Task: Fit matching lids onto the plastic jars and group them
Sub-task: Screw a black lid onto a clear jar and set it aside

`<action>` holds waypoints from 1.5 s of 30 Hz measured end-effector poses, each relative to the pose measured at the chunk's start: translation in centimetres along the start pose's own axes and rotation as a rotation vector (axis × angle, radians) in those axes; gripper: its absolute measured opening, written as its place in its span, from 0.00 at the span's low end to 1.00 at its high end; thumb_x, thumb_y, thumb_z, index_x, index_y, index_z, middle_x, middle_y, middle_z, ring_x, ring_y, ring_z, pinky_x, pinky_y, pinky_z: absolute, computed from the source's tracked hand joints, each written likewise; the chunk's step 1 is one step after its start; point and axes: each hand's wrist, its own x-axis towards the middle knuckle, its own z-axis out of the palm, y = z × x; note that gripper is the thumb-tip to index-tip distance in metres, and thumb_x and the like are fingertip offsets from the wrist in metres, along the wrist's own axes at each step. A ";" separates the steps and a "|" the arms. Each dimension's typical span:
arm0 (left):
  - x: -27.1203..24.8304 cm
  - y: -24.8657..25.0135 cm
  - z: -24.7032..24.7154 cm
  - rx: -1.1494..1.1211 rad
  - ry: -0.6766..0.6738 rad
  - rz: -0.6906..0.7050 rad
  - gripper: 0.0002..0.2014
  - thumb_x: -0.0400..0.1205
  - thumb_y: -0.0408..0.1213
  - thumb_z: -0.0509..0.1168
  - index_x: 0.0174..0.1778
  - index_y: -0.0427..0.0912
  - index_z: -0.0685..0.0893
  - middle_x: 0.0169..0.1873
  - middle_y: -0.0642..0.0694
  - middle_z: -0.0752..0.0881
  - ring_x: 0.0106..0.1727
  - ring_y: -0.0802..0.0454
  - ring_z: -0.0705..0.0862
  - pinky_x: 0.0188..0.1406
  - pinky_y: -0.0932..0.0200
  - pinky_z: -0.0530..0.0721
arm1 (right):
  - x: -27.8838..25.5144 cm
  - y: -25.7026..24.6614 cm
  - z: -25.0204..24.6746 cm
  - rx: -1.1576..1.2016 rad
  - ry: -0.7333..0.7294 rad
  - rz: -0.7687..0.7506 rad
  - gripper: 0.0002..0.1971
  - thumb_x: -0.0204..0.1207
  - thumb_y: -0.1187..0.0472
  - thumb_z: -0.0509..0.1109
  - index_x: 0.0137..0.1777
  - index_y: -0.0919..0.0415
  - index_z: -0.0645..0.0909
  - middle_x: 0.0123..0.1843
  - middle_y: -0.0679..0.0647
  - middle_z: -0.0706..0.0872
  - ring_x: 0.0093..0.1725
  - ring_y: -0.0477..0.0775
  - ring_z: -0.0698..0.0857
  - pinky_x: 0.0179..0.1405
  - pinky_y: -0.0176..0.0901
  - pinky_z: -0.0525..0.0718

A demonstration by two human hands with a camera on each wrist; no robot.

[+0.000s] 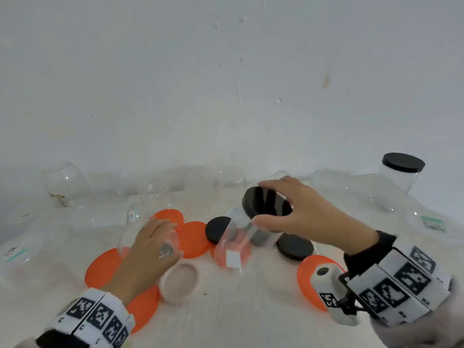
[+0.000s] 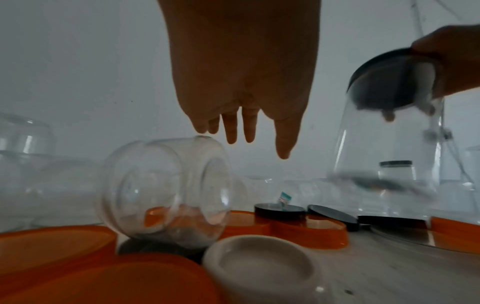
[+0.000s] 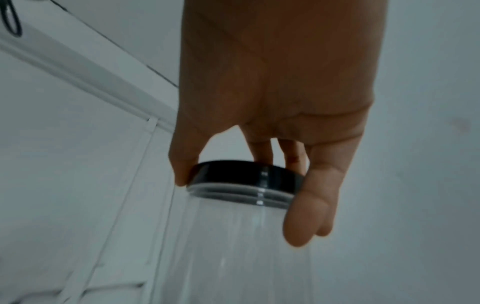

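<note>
Right wrist view: right hand (image 3: 272, 115) clamps the black lid (image 3: 244, 174) by its rim, thumb one side, fingers opposite, with the clear jar (image 3: 233, 246) hanging below it. Lid looks seated on the jar mouth; how tight it is, can't tell. In the head view the jar is off the table (image 1: 251, 310), tilted, long axis slanting from lid at upper right down to base at lower left, over the orange lids (image 1: 193, 238) and loose black lids (image 1: 295, 247). Judgement: thin clear plastic, light, stiff-ish but squeezable and slick, so the rim grip is the best hold; if the lid is only partly on, the jar could drop. Left hand (image 1: 150, 247) is slack with fingers straight, holding nothing, above a round jar (image 2: 166, 189) lying on its side, mouth toward camera. One capped jar (image 1: 399, 177) stands far right.
</note>
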 end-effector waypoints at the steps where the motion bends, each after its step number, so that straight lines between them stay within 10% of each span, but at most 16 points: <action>1: 0.2 -0.4 -0.4 0.043 0.031 -0.028 0.29 0.76 0.52 0.68 0.72 0.48 0.74 0.75 0.53 0.68 0.82 0.54 0.56 0.78 0.57 0.55 | 0.3 0.3 -1.5 0.036 0.116 0.007 0.36 0.61 0.35 0.73 0.71 0.43 0.73 0.59 0.40 0.75 0.56 0.36 0.76 0.51 0.25 0.70; 6: 0.9 -1.5 -1.2 0.162 0.034 -0.127 0.36 0.69 0.58 0.61 0.70 0.39 0.78 0.70 0.46 0.75 0.74 0.44 0.70 0.72 0.53 0.64 | 3.4 4.4 -8.7 -0.061 0.592 0.149 0.38 0.64 0.51 0.80 0.74 0.51 0.69 0.65 0.51 0.68 0.58 0.54 0.74 0.58 0.46 0.73; 13: 1.3 -1.7 0.1 0.271 0.139 -0.126 0.23 0.73 0.42 0.75 0.62 0.35 0.84 0.65 0.38 0.81 0.69 0.34 0.76 0.67 0.39 0.74 | 7.2 12.2 -12.0 -0.151 0.751 0.569 0.36 0.70 0.61 0.78 0.73 0.63 0.62 0.74 0.64 0.62 0.70 0.76 0.66 0.57 0.64 0.74; 23: 1.3 -2.0 0.8 0.292 0.119 -0.269 0.25 0.77 0.53 0.68 0.71 0.59 0.72 0.76 0.59 0.68 0.82 0.52 0.59 0.73 0.41 0.62 | 11.4 18.6 -11.4 -0.459 0.429 0.832 0.36 0.71 0.58 0.77 0.72 0.70 0.61 0.68 0.67 0.67 0.61 0.75 0.76 0.46 0.57 0.69; 33: 1.5 -1.3 0.4 0.278 0.182 -0.114 0.16 0.70 0.41 0.79 0.49 0.44 0.82 0.58 0.43 0.82 0.58 0.36 0.83 0.49 0.42 0.81 | 12.6 22.7 -10.4 -0.476 0.367 0.947 0.33 0.70 0.55 0.78 0.67 0.70 0.65 0.63 0.69 0.69 0.40 0.62 0.71 0.33 0.51 0.66; 40: 1.6 -1.9 0.7 0.279 0.198 -0.188 0.19 0.69 0.48 0.73 0.52 0.45 0.81 0.62 0.41 0.80 0.65 0.33 0.78 0.56 0.33 0.78 | 12.8 22.5 -10.5 -0.538 0.284 0.961 0.18 0.73 0.60 0.72 0.56 0.70 0.73 0.42 0.63 0.68 0.39 0.61 0.70 0.32 0.48 0.66; 45: 1.7 -3.1 1.1 0.346 0.120 -0.389 0.29 0.75 0.53 0.67 0.72 0.57 0.69 0.79 0.57 0.65 0.81 0.41 0.59 0.67 0.27 0.68 | 12.1 22.1 -11.4 -0.648 0.059 0.866 0.13 0.78 0.57 0.67 0.57 0.66 0.80 0.36 0.58 0.74 0.36 0.55 0.70 0.40 0.47 0.70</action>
